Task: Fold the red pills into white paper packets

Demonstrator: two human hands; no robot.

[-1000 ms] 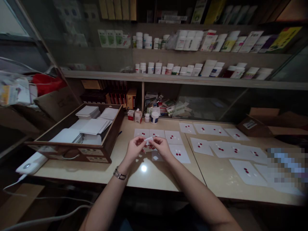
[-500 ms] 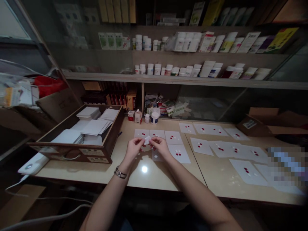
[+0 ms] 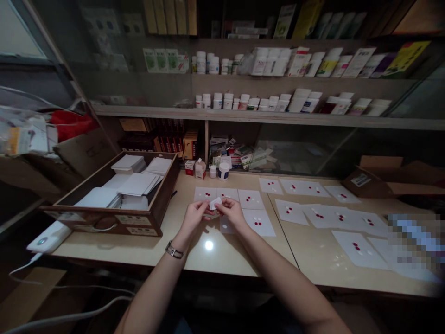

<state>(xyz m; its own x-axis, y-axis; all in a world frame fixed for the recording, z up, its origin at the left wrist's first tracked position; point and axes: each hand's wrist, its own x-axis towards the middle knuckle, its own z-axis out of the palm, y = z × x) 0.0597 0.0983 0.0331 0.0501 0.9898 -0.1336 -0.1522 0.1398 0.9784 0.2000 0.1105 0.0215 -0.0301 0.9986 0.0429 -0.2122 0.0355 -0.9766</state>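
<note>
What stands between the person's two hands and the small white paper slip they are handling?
Nothing visible does: the small white paper slip sits directly against the fingers of the left hand and right hand.

- The single head-worn camera looks from the person's head, facing forward and down.
- It sits close over the counter [image 3: 236, 260], with the left hand [image 3: 196, 215] and right hand [image 3: 231, 212] near the centre.
- Medicine shelves [image 3: 264, 116] fill 12 o'clock; a wooden drawer [image 3: 114, 220] sits at 9 o'clock.
</note>
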